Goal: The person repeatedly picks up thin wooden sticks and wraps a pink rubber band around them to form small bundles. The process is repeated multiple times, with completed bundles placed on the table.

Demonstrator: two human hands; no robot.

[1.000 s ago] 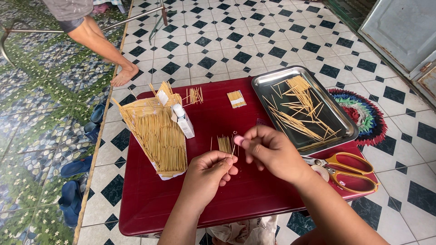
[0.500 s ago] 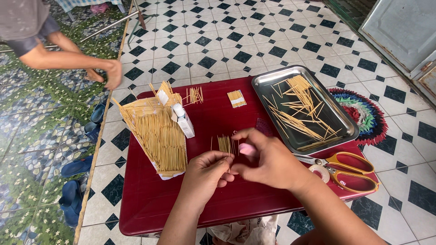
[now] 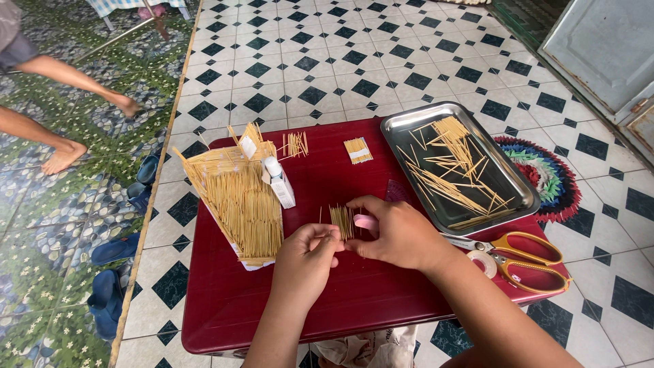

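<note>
At the middle of the low red table point(image 3: 225, 320), a small row of thin wooden sticks point(image 3: 340, 221) lies flat, just ahead of both hands. The left hand point(image 3: 306, 262) rests knuckles-up on the tabletop, fingers curled in, with thumb and forefinger pinched on the near ends of the sticks. The right hand point(image 3: 398, 233) comes in from the right, palm down, wrist bent inward; its fingertips close on a pink roll of tape point(image 3: 366, 221) that touches the right edge of the sticks. Both forearms run back toward the lower edge of the view.

Left of the hands, a wide heap of loose sticks point(image 3: 240, 199) lies on a white sheet, with a small white glue bottle point(image 3: 279, 182) beside it. Farther up the table lie two small taped bundles point(image 3: 357, 150). To the right, a steel tray point(image 3: 507, 180) holds scattered sticks, and yellow-handled scissors point(image 3: 528, 255) lie just below it beside a roll of clear tape point(image 3: 483, 262). On the tiled floor at far left, another person's bare feet point(image 3: 63, 157) show.
</note>
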